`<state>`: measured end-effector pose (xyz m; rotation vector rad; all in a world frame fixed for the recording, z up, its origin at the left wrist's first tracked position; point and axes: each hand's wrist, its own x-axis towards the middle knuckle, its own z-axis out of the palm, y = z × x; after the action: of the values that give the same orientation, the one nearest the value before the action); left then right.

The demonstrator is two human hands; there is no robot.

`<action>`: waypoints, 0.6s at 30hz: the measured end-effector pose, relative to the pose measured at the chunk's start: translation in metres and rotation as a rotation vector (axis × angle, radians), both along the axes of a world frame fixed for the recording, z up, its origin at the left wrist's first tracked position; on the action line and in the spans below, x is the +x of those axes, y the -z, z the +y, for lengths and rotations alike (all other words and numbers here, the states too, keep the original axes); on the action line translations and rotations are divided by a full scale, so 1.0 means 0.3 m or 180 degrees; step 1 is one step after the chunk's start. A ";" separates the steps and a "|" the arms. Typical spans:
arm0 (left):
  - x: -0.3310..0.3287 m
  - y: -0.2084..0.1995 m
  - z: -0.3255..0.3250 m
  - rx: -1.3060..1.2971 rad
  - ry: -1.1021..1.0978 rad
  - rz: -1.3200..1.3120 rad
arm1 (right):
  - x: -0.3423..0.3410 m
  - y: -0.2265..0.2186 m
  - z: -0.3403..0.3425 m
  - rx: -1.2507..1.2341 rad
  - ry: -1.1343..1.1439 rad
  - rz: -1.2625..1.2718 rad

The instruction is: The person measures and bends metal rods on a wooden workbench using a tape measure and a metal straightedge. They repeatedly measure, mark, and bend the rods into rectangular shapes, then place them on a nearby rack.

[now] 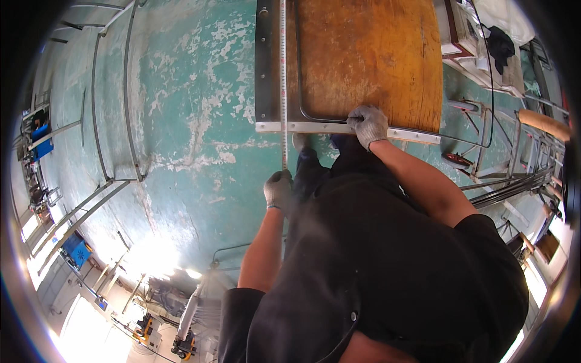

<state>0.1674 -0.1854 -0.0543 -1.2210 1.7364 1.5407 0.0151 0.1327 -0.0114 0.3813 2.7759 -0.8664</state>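
Observation:
A wooden work table (pixel 369 54) with a dark metal strip along its left side stands before me. A pale tape measure blade (pixel 283 72) runs lengthwise over that strip and hangs past the near edge. My gloved left hand (pixel 278 191) is closed at the blade's lower end, below the table edge; the fingers hide what lies inside. A thin dark metal rod (pixel 299 78) lies on the table right of the blade and bends toward the right near the front. My gloved right hand (pixel 368 125) grips the rod by the table's near edge, its fingertips curled over it.
A light metal bar (pixel 417 135) edges the table's front. Bent tubular frames (pixel 128 91) lie on the worn green floor (pixel 200 72) at left. A wheeled metal frame (pixel 478 139) and a hanging black cable (pixel 491 78) are at right, beside several long rods (pixel 514 186).

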 end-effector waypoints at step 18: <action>0.001 -0.050 0.000 0.0024 0.0093 -0.0028 | 0.006 0.020 0.007 0.0001 -0.0037 0.0097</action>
<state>0.1677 -0.1853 -0.0393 -1.1916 1.7337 1.5217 0.0168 0.1349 -0.0174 0.3548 2.8032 -0.8762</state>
